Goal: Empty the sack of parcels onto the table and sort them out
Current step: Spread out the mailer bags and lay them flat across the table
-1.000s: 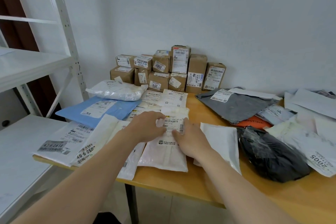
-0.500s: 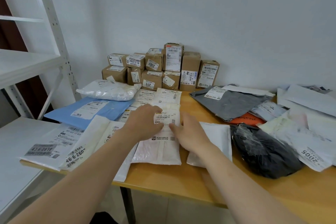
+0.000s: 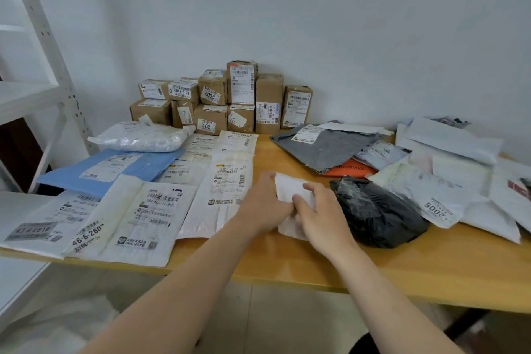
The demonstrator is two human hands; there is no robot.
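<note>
Having been sorted leftward, the labelled mailer (image 3: 227, 190) is released and a plain white mailer (image 3: 288, 185) is gripped by left hand (image 3: 265, 205) and right hand (image 3: 320, 217).

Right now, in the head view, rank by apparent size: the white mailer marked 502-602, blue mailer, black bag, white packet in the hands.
1. white mailer marked 502-602
2. blue mailer and black bag: too alike to rank
3. white packet, partly covered
</note>
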